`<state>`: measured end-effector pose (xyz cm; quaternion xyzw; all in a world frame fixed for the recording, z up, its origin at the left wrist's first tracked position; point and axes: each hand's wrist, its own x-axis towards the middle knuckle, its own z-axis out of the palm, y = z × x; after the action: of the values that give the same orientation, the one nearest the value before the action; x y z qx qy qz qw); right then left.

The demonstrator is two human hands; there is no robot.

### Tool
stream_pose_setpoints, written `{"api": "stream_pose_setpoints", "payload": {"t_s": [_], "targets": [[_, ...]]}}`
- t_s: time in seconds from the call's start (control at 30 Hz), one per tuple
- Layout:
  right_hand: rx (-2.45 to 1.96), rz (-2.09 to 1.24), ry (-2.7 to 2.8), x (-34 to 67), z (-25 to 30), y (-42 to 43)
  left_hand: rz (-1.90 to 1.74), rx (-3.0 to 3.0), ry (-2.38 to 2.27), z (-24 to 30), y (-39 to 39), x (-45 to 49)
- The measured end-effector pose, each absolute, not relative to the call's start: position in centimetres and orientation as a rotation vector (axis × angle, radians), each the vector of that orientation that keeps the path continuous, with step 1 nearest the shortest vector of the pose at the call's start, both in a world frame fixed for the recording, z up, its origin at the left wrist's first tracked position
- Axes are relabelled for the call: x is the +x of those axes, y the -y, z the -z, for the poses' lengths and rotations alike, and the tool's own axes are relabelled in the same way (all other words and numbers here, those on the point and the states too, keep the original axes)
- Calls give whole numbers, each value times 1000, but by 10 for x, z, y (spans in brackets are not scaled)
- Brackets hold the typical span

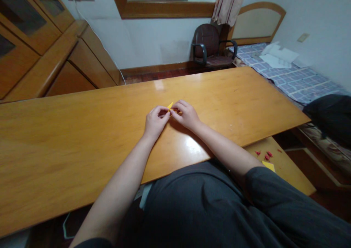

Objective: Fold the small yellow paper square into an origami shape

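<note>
A small piece of folded yellow paper (170,105) is pinched between my two hands, just above the wooden table (109,142). One pointed tip of it sticks up between the fingertips. My left hand (157,120) grips it from the left with thumb and fingers closed. From the right, my right hand (187,114) pinches it too, its fingers curled over the top. Most of the paper is hidden by my fingers, so its full shape cannot be made out.
On a lower wooden surface (292,171) at the right lie several small red folded paper pieces (267,156) and a yellow paper sheet (268,165). A brown armchair (207,43) stands beyond the table. A bed (290,79) with a dark bag (329,114) is at the right.
</note>
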<state>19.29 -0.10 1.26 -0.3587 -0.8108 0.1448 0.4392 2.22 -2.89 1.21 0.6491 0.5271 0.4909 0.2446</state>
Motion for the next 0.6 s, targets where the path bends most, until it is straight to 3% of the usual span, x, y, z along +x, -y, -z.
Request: {"api": "stream_pose_setpoints", "payload": {"t_s": [0.3,0.6], "targets": [[-909,-592,1894,194,-9,-3,-1348,1632,-1344,-7,26,20],[-981,-612,1830,193,-8,-6,-1325,1714,-1354,-11,29,21]]}}
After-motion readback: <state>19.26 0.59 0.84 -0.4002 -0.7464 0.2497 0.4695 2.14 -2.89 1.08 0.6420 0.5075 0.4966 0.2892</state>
